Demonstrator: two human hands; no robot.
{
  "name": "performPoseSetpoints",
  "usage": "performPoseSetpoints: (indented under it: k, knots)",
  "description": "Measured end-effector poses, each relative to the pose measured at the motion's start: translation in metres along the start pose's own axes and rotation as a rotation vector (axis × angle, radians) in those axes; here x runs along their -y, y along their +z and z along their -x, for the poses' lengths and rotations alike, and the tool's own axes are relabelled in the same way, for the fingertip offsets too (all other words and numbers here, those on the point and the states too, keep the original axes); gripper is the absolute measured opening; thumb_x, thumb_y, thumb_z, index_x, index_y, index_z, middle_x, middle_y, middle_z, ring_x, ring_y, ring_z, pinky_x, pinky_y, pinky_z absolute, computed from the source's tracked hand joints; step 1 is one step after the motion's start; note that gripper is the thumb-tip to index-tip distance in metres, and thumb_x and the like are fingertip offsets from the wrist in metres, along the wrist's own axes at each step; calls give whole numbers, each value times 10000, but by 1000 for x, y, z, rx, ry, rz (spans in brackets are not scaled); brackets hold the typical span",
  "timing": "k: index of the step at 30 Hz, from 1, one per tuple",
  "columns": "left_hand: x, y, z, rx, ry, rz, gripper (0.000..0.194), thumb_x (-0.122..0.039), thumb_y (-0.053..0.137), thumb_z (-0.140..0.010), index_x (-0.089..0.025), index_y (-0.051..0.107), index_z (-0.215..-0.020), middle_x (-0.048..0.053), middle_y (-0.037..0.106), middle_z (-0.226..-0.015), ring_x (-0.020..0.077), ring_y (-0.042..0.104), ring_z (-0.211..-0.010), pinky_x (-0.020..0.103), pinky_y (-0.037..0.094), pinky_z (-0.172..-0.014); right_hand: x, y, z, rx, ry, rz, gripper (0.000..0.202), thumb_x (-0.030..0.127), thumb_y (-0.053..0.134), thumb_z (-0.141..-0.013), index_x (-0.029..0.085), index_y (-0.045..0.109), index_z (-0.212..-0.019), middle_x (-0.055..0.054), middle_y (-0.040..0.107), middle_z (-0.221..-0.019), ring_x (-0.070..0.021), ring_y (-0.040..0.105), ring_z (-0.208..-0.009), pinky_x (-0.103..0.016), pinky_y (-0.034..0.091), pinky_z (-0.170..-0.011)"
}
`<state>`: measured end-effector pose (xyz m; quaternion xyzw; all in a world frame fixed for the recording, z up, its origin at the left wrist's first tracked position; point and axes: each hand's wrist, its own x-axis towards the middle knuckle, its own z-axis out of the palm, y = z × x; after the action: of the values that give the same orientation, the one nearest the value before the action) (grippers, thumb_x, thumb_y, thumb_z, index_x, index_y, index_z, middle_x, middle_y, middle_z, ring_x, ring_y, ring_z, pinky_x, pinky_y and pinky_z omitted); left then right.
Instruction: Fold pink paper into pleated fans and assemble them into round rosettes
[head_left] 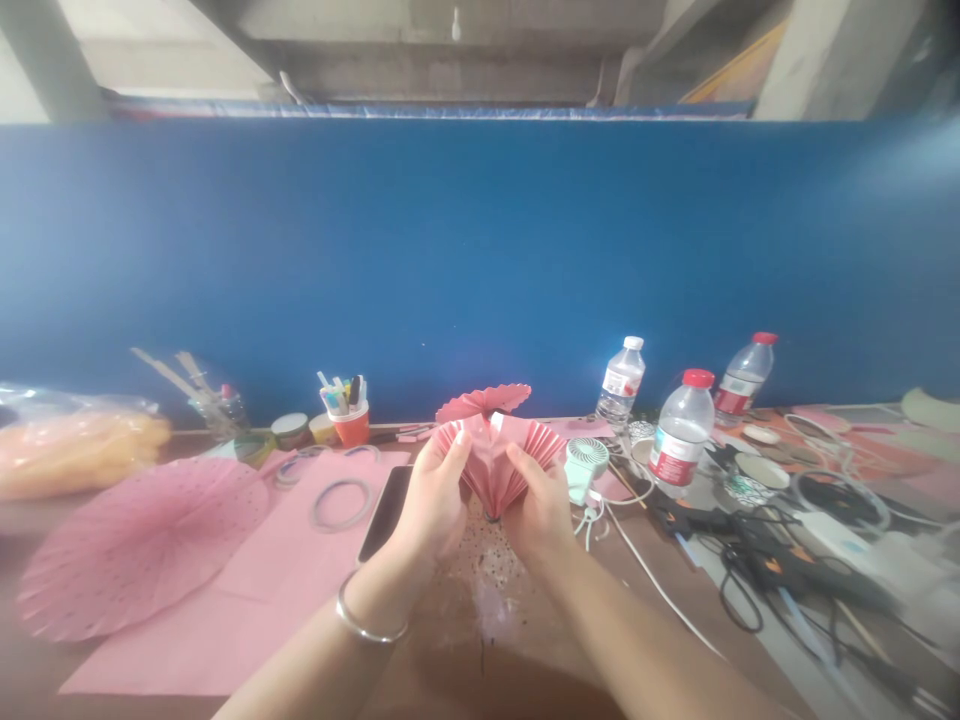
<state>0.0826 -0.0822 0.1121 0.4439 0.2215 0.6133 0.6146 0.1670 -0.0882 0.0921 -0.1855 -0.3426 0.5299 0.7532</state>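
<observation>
Pleated pink paper (496, 462) is held up in the middle, its folds spread to both sides and drawn together at the bottom. My left hand (436, 492) grips its left part, thumb on the front, a silver bangle on the wrist. On the right part, my right hand (538, 500) is closed with its thumb also on the front. Just behind stands a scalloped pink paper piece (484, 401). A large round pleated pink paper fan (146, 545) lies at the left, partly over flat pink sheets (289, 570).
Left of my hands are a dark phone (385, 512), a wire ring (341, 503) and an orange cup of pens (351, 425). At the right are a small green fan (585, 468), water bottles (684, 430) and tangled cables (787, 560). A blue partition (450, 260) stands behind.
</observation>
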Motion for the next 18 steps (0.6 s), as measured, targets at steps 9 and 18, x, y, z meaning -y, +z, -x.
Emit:
performPoseSetpoints:
  k: [9,18]
  knots:
    - [-7,2,-2,-66,11,-58,170,-329,593,-769,-163,607,-802,2,647,-730,127,595,-666,236,444,-653,7,-3,-2,129,21,133,168,299,622,-715,182,640,-834,-51,684,-801,-229,636,-789,-341,492,-671]
    - [-5,-1,0,-26,-45,-72,170,-350,575,-783,-183,573,-819,-21,590,-716,95,531,-619,210,413,-618,7,-9,-6,131,-57,306,127,283,640,-721,183,620,-796,-2,621,-689,-147,572,-637,-274,453,-629]
